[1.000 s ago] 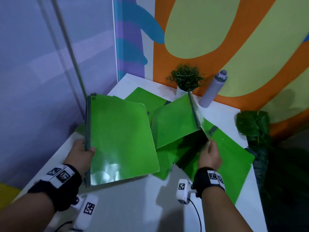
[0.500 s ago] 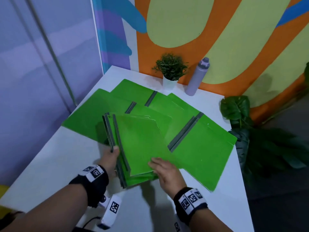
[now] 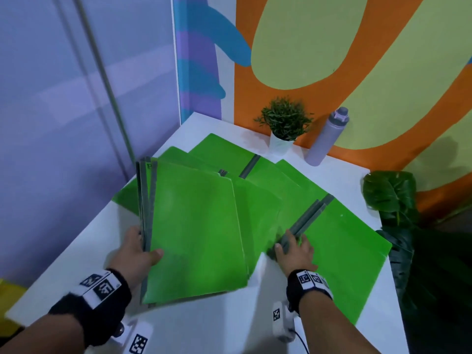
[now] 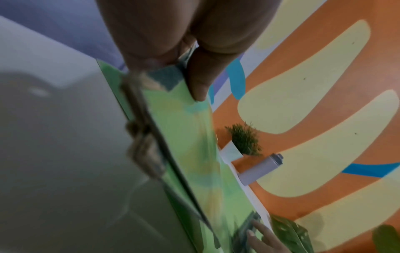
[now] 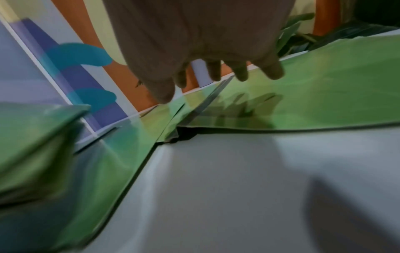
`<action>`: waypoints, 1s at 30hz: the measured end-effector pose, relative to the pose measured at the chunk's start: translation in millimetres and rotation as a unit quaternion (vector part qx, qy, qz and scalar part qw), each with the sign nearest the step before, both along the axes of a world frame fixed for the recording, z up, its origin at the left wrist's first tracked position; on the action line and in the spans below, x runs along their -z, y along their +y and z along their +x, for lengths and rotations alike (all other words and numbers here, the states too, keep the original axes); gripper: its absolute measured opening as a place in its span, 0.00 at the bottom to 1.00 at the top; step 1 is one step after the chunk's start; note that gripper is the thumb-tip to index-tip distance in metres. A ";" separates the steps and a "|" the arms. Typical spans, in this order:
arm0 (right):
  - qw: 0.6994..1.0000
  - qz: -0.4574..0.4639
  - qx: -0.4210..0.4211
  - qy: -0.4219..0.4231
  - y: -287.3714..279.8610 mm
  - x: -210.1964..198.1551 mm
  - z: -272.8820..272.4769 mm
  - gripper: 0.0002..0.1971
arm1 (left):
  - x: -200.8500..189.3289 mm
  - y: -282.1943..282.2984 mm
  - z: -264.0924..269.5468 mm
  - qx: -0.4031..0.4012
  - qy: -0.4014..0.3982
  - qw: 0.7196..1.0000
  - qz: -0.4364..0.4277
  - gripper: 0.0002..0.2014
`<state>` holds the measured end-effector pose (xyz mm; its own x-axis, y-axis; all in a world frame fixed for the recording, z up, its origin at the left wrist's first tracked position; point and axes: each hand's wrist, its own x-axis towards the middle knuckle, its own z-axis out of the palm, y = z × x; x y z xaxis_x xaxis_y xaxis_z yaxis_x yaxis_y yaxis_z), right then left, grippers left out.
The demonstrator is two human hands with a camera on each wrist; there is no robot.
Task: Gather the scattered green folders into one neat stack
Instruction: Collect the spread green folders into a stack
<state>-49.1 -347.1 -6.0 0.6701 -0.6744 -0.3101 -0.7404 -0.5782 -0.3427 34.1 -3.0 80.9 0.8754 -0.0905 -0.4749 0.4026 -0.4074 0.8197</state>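
My left hand [image 3: 144, 249] grips a bundle of closed green folders [image 3: 196, 233] by their grey spines, thumb on the top cover, and holds the bundle tilted above the white table [image 3: 204, 328]. The left wrist view shows that left hand [image 4: 194, 51] pinching the bundle [image 4: 190, 145] at its spine. My right hand [image 3: 293, 247] reaches with straight fingers to the near end of the grey spine [image 3: 310, 215] of an open green folder [image 3: 344, 251] lying flat on the right. In the right wrist view the right hand's fingers [image 5: 242, 71] spread just above this folder [image 5: 324, 94]. More open folders [image 3: 222, 152] lie overlapped behind.
A small potted plant [image 3: 283, 123] and a lilac bottle [image 3: 329, 136] stand at the table's back edge by the painted wall. A big leafy plant [image 3: 388, 192] stands off the table's right side. A purple wall closes the left side.
My left hand has lifted the bundle up and tilted it toward me. My right hand has left the bundle and moved right onto the open folder's spine.
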 end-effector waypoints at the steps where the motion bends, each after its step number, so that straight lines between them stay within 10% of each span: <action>1: 1.000 0.017 0.010 0.007 -1.8 2.1 10.8 0.30 | -1.1 6.6 2.4 -0.005 -0.009 1.000 0.000 0.24; 8: 0.992 0.064 -0.036 0.102 14.6 20.7 37.4 0.33 | 15.4 46.2 16.7 -0.044 -0.035 0.998 0.011 0.27; 21: 0.970 0.056 -0.162 0.171 36.3 13.4 -88.5 0.34 | 22.0 18.5 -16.8 0.018 0.025 1.000 -0.003 0.32; 30: 0.978 0.206 0.012 -0.017 44.1 -13.4 -93.8 0.33 | 34.0 -27.2 -57.5 0.159 0.071 0.984 -0.031 0.32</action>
